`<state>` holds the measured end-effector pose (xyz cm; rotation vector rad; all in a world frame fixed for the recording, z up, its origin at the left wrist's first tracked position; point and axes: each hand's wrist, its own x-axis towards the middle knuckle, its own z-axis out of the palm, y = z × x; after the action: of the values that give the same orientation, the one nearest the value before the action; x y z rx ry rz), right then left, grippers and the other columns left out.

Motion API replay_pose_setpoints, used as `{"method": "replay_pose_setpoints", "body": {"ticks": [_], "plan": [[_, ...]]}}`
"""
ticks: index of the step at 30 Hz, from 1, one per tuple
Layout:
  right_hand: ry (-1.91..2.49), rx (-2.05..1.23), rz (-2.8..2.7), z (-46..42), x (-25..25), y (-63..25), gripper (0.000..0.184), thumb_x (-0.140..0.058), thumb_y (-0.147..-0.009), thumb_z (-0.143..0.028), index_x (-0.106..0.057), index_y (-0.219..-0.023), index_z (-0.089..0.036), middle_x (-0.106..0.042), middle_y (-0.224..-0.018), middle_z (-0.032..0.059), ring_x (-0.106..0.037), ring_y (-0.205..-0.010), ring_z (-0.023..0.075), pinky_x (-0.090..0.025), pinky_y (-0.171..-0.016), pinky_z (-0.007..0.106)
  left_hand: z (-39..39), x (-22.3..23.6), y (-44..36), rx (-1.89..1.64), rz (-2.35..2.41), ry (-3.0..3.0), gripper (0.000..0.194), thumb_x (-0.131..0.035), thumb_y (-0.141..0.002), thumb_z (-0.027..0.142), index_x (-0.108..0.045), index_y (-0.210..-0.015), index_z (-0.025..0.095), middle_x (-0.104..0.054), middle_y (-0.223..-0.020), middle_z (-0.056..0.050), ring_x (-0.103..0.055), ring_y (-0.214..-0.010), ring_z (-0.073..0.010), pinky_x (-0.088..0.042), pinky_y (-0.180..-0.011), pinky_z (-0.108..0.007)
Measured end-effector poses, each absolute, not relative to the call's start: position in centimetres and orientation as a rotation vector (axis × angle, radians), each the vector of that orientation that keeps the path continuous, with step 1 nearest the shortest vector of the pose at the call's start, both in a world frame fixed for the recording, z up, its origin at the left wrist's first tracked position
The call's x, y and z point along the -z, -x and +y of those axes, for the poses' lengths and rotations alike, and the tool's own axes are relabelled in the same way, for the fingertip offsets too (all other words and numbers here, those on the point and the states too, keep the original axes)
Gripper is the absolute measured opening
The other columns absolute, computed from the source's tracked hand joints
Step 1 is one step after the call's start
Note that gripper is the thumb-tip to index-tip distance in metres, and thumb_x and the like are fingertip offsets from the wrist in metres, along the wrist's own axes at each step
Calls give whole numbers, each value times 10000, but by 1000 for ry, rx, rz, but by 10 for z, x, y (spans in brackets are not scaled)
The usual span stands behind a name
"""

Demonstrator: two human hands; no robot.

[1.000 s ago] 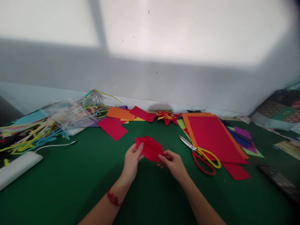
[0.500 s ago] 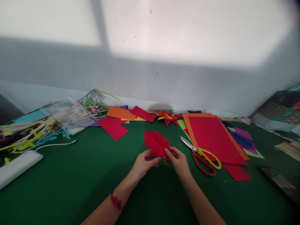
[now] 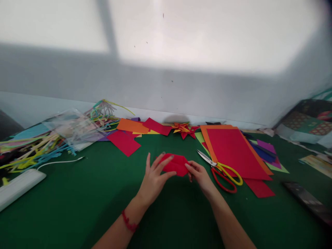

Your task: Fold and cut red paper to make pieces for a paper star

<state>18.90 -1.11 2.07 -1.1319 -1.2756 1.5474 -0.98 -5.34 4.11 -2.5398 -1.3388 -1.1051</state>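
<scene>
A folded red paper (image 3: 176,164) with creases and angled corners is in front of me, over the green table. My right hand (image 3: 198,174) pinches its right corner between thumb and fingers. At the paper's left side, my left hand (image 3: 155,174) is open with its fingers spread; some fingers reach over the left part, and the thumb lies by the lower edge. Whether the left fingertips press on the paper, I cannot tell. Scissors (image 3: 217,168) with one yellow and one red handle rest slightly open to the right of my right hand.
Large red sheets (image 3: 233,148) and an orange sheet lie at the right, near a phone (image 3: 308,200). Folded paper stars (image 3: 184,129) sit by the wall. Loose red and orange pieces (image 3: 132,125), pipe cleaners (image 3: 44,145) and a white corded device (image 3: 22,186) are leftward.
My left hand has let go of its pinch and spread its fingers at the paper's left side. The folded paper has turned flatter, while my right hand keeps its corner.
</scene>
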Motion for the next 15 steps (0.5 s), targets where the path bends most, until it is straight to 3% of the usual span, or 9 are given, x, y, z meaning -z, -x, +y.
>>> {"method": "replay_pose_setpoints", "body": {"ticks": [3,6,9,12,15], "plan": [[1127,-1520,-1260,-11,-19,-187,298,-574,-696,-470,-536,-711,-175,-495,-501,-48,-449,-425,84,-368,-416,195,-55,-35,9,1017,-1203,2721,334,-446,-819,118,-544,-1056,331,-590,-1104,18,-393,-1163,-205,70,-983,-584],[1133,-1441,-1233,-13,-17,-181,307,-578,-690,-474,-510,-663,-176,-503,-508,-44,-457,-425,89,-363,-405,198,-55,-31,5,1058,-1210,2801,357,-421,-831,122,-511,-1112,322,-630,-1036,14,-496,-1064,-189,81,-1000,-550],[1139,-1330,-1237,-17,-16,-174,294,-589,-688,-458,-503,-651,-179,-494,-523,-45,-451,-445,93,-356,-403,198,-57,-31,-1,1015,-1204,2891,353,-384,-845,127,-510,-1130,292,-633,-1027,-16,-557,-960,-169,-120,-1023,-485],[1131,-1279,-1270,-19,-15,-170,277,-583,-702,-438,-489,-639,-185,-487,-525,-45,-442,-456,97,-346,-400,197,-58,-31,-5,930,-1207,2966,350,-360,-849,130,-510,-1138,257,-620,-1041,-45,-560,-933,-178,-359,-896,-386],[1154,-1253,-1279,-19,-15,-173,279,-559,-718,-448,-487,-653,-186,-485,-516,-40,-428,-440,99,-345,-389,203,-58,-31,-2,973,-1268,2961,342,-394,-838,146,-504,-1145,249,-597,-1084,-53,-536,-972,-206,-408,-822,-365]]}}
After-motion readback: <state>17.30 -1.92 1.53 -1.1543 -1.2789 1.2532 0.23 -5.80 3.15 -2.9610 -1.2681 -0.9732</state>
